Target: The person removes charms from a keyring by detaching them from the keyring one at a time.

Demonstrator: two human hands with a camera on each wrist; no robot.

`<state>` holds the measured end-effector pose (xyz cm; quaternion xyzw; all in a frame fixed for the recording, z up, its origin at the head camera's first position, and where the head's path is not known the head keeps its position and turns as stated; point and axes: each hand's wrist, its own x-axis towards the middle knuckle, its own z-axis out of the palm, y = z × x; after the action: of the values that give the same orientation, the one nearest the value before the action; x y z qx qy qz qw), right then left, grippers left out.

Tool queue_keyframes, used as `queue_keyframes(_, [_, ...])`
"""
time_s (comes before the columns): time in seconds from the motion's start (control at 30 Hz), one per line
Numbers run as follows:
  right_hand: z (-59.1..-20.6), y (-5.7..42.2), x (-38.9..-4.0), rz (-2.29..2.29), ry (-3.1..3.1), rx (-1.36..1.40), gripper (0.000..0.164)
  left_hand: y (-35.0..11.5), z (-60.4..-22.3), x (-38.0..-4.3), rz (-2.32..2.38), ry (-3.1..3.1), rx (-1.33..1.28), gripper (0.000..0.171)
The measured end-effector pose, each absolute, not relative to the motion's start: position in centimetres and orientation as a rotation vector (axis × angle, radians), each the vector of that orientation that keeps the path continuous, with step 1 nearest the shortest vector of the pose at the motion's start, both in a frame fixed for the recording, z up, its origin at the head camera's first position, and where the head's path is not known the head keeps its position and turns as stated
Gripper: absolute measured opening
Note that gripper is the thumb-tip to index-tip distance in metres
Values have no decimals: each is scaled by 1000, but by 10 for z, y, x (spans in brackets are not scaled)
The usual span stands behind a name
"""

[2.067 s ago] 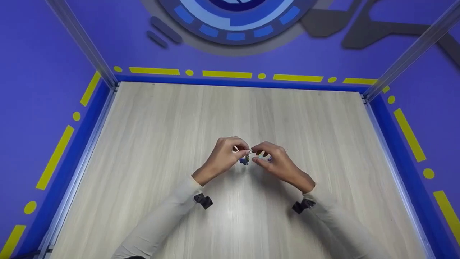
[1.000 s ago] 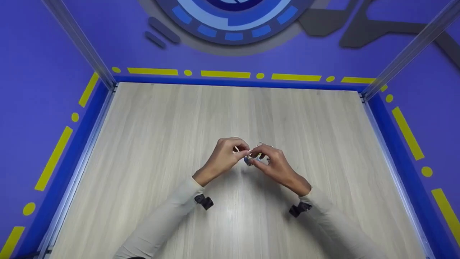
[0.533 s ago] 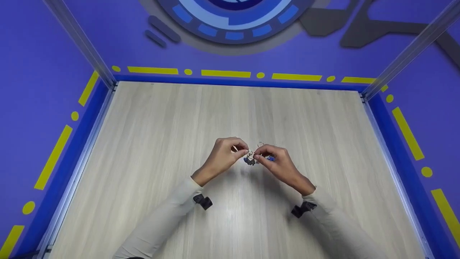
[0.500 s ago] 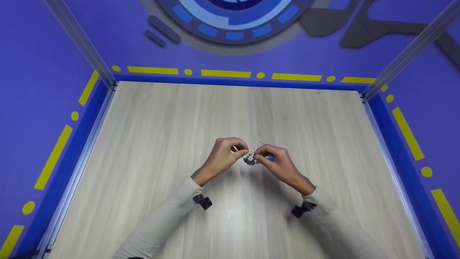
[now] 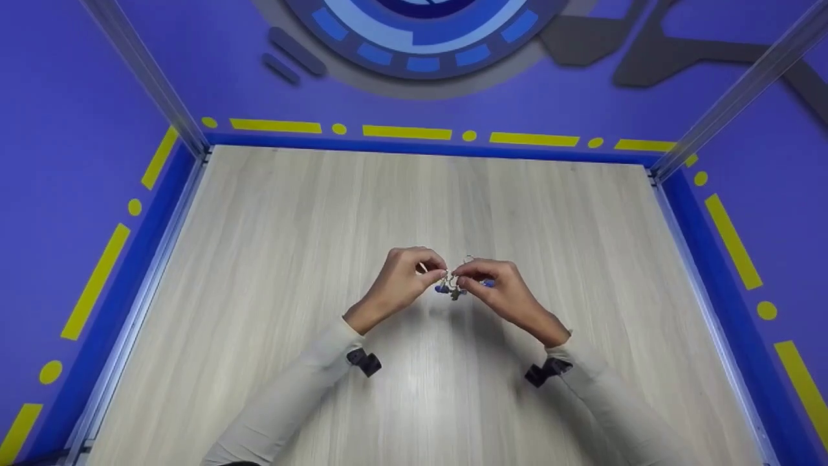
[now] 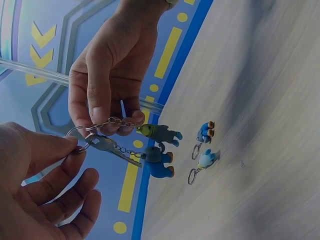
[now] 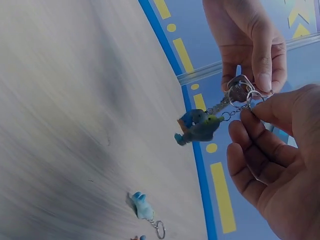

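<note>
My left hand (image 5: pixel 407 277) pinches a metal key ring (image 7: pixel 234 100) carrying a silver key (image 6: pixel 104 144). A blue figure keychain (image 6: pixel 159 164) dangles by its chain beside the key. Close on the other side, my right hand (image 5: pixel 497 285) holds another small split ring (image 7: pixel 256 95) between thumb and index finger. From its chain hangs a grey figure keychain (image 6: pixel 162 134) with a yellow-green head and blue feet. The rings overlap between the fingertips; whether they are linked cannot be told. Everything held is raised above the wooden table (image 5: pixel 414 388).
Two more keychains lie on the table beyond the hands: a blue one with brown feet (image 6: pixel 205 132) and a pale blue one (image 6: pixel 206 159), each with its own ring. Blue panels (image 5: pixel 414 110) with yellow markings stand along the back and sides.
The right hand came in closer to the left and its fingertips closed on a ring. The hanging figures have swung and now hang a little apart. The left hand has stayed almost in place.
</note>
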<state>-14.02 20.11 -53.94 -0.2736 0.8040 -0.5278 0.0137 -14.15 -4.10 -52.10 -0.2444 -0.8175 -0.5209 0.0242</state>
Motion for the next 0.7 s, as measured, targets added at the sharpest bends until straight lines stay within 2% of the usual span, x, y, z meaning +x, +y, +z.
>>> queue_keyframes(0.17, [-536, 203, -143, -1613, 2476, -813, 7, -42, -520, -141, -1612, -2535, -757, 7])
queue_keyframes(0.43, [-534, 205, -146, -1558, 2429, -863, 15, -42, -522, -142, -1645, -2533, -771, 6])
queue_keyframes(0.7, [-533, 206, -147, -1542, 2481, -823, 6, -43, -522, -141, -1637, -2538, -809, 6])
